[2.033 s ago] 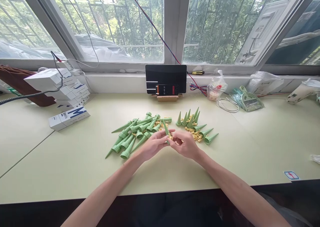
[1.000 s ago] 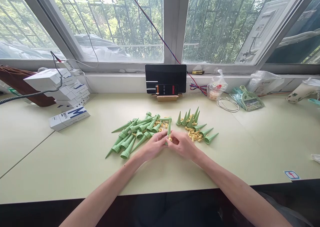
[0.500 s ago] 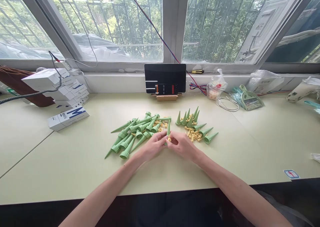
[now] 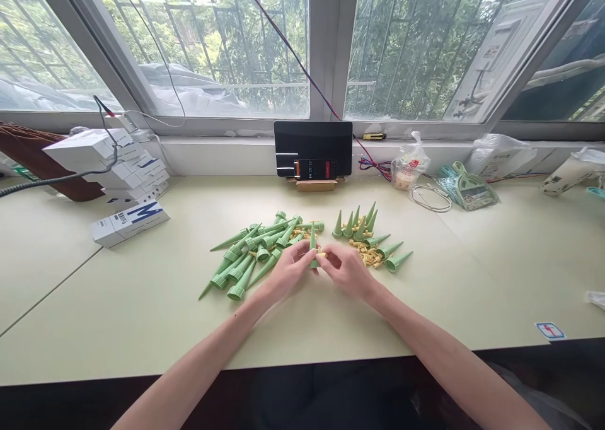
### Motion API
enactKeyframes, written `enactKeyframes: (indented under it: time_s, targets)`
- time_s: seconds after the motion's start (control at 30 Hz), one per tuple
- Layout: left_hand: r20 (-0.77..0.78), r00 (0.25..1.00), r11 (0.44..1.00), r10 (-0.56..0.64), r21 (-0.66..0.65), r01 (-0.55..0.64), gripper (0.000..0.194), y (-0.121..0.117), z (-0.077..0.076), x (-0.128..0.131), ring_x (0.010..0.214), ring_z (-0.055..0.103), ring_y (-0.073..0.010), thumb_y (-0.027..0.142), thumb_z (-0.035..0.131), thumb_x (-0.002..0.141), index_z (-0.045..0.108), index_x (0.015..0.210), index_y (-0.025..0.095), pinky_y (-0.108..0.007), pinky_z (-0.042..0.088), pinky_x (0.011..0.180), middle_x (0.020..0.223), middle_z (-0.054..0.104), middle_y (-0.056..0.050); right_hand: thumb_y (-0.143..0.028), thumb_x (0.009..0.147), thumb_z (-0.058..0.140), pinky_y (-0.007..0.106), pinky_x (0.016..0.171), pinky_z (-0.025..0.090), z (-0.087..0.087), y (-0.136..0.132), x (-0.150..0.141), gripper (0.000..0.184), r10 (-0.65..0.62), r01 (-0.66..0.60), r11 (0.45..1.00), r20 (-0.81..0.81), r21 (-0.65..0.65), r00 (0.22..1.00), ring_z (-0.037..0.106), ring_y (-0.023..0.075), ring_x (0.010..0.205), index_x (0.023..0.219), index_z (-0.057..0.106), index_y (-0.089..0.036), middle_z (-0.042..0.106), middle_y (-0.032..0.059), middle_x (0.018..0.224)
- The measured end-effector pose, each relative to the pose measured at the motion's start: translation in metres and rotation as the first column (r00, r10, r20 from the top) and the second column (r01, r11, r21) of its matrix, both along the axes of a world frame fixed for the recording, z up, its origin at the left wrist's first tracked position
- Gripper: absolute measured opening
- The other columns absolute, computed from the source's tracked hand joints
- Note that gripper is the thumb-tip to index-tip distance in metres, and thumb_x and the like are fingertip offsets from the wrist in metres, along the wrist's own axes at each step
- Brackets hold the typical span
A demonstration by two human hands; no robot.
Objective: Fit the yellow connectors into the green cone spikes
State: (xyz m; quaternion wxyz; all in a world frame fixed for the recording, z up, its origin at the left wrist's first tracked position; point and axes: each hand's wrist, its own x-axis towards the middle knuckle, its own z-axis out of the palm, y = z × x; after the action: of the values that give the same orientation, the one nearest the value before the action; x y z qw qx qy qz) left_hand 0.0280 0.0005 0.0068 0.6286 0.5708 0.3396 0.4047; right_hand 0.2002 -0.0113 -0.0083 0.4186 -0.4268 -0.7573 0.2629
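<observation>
A green plastic plant watering spike stands point up in my left hand, whose fingers and thumb close round its wide base. My right hand pinches a small yellow valve against the spike's side. How far the valve sits in the spike is hidden by my fingers. Left of my hands lies a pile of green spikes, with yellow valves partly under it. On the right, several spikes stand upright, and others lie beside a heap of yellow valves.
A phone leans on a black tablet at the back. White boxes stand at the left. Along the right back are a knotted plastic bag, a coiled cable and a green dustpan. The table's front edge runs near my forearms.
The held spike has turned, so its yellow valve now points right instead of toward me. Both hands stay close together, with my left thumb now across the spike's front.
</observation>
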Motion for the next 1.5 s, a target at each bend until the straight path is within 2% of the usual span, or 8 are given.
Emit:
enactKeyframes:
  time_s: [0.27, 0.53, 0.87, 1.07, 1.5]
  targets:
    - [0.011, 0.996, 0.995, 0.084, 0.060, -0.084, 0.027, 0.000, 0.000, 0.000, 0.085, 0.061, -0.0175, 0.039, 0.068, 0.086, 0.064, 0.099, 0.016, -0.027, 0.054, 0.066, 0.096, 0.064, -0.006, -0.038, 0.091, 0.060, 0.026, 0.055, 0.044, 0.005, 0.001, 0.003, 0.019, -0.030, 0.021, 0.998, -0.150, -0.060, 0.988, 0.054, 0.0136, 0.056, 0.092, 0.060, -0.019, 0.060, 0.0005, 0.071]
    - [-0.012, 0.998, 0.996, 0.060, 0.070, -0.059, 0.024, 0.001, -0.003, -0.003, 0.078, 0.058, -0.0145, 0.036, 0.068, 0.086, 0.065, 0.099, 0.016, -0.026, 0.050, 0.068, 0.089, 0.063, -0.004, -0.035, 0.090, 0.062, 0.027, 0.056, 0.049, 0.001, 0.001, 0.004, 0.014, 0.040, -0.070, 0.990, -0.226, -0.125, 0.973, 0.060, 0.0145, 0.054, 0.090, 0.059, -0.021, 0.064, 0.0004, 0.073]
    - [-0.060, 0.997, 0.994, 0.053, 0.097, -0.047, 0.024, 0.001, -0.002, -0.003, 0.074, 0.056, -0.0139, 0.037, 0.070, 0.084, 0.063, 0.091, 0.015, -0.025, 0.048, 0.063, 0.087, 0.062, -0.004, -0.031, 0.089, 0.061, 0.026, 0.053, 0.044, -0.004, 0.004, 0.005, 0.015, 0.099, -0.135, 0.977, -0.209, -0.165, 0.973, 0.055, 0.0129, 0.051, 0.081, 0.054, -0.020, 0.062, -0.0001, 0.069]
    - [-0.086, 0.995, 0.994, 0.043, 0.106, -0.034, 0.024, 0.001, -0.003, -0.004, 0.072, 0.057, -0.0139, 0.037, 0.070, 0.083, 0.062, 0.089, 0.015, -0.025, 0.047, 0.061, 0.083, 0.063, -0.004, -0.032, 0.090, 0.060, 0.025, 0.050, 0.040, -0.005, 0.004, 0.006, 0.017, 0.103, -0.131, 0.977, -0.164, -0.166, 0.981, 0.049, 0.0122, 0.049, 0.080, 0.054, -0.020, 0.055, -0.0028, 0.060]
    - [-0.084, 0.996, 0.991, 0.033, 0.130, -0.021, 0.022, 0.003, -0.006, -0.006, 0.071, 0.057, -0.0136, 0.035, 0.070, 0.084, 0.064, 0.090, 0.015, -0.025, 0.048, 0.063, 0.081, 0.063, -0.004, -0.028, 0.089, 0.060, 0.025, 0.052, 0.039, -0.007, 0.006, 0.008, 0.013, 0.096, -0.113, 0.983, -0.116, -0.145, 0.989, 0.050, 0.0122, 0.051, 0.081, 0.054, -0.020, 0.056, -0.0028, 0.062]
